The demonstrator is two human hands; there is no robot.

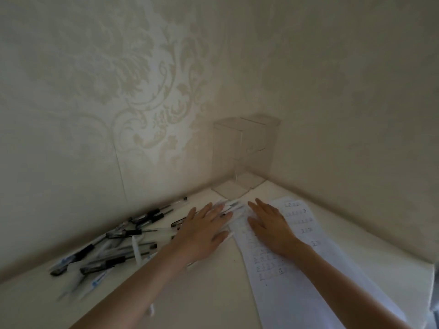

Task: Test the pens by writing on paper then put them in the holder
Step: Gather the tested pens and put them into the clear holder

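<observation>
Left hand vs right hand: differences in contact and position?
The left hand rests on a few white pens; the right hand rests on the white sheet of paper with printed rows. The left hand lies beside the loose pile of black-gripped pens; the right hand lies away from it. Both are flat, fingers straight, pointing toward the clear plastic holder.

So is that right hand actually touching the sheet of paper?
Touching. The head view shows the right hand lying flat on the paper, palm down and fingers straight, with no gap showing beneath it.
</observation>
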